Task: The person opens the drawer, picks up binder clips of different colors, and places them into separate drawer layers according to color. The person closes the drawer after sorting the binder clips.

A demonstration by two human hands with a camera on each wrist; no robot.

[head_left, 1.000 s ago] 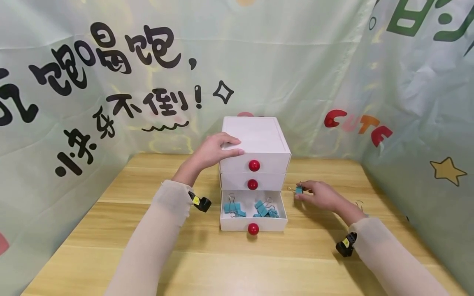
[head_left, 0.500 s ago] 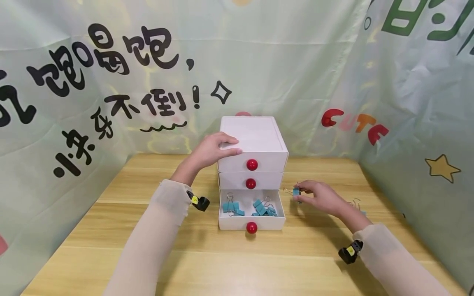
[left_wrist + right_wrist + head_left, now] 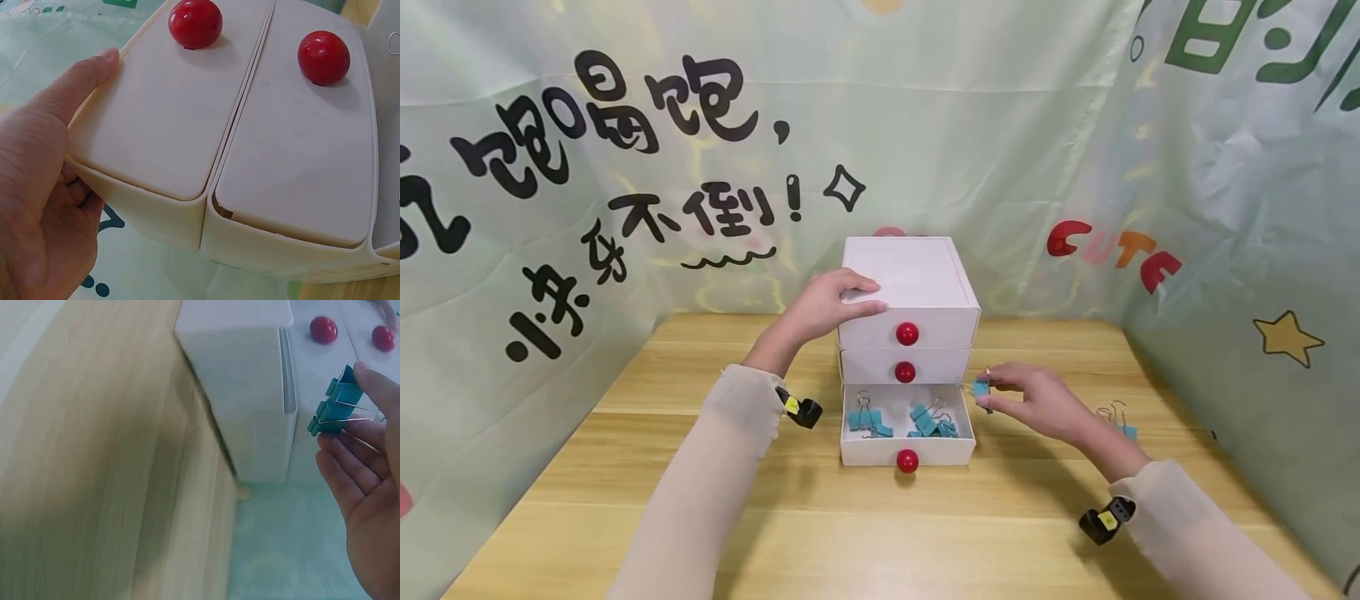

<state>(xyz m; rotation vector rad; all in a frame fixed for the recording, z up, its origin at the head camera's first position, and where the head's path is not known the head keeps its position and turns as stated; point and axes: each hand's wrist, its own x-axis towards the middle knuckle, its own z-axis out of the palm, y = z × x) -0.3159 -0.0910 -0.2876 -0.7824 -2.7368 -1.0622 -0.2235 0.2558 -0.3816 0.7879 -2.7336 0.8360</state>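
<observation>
A white three-drawer box [image 3: 910, 275] with red knobs stands on the wooden table. Its bottom drawer [image 3: 880, 454] is pulled out, with teal binder clips [image 3: 925, 421] lying inside. On the box's upper left corner rests my left hand [image 3: 826, 307], its thumb along the front top edge; in the left wrist view that thumb [image 3: 94, 72] touches the edge. My right hand [image 3: 1037, 402] pinches a teal binder clip [image 3: 340, 403] between thumb and fingers, in the air just right of the open drawer. The clip's wire handles point partly toward the palm in the right wrist view.
Another teal binder clip [image 3: 1127, 431] with raised wire handles lies on the table [image 3: 850, 533], partly behind the right forearm. Printed fabric [image 3: 985, 150] hangs behind and to the sides. The upper two drawers [image 3: 880, 367] are closed.
My right hand has moved left toward the drawer with the binder clip. More of the clip on the table now shows. My left hand stays on the box; the view has shifted slightly.
</observation>
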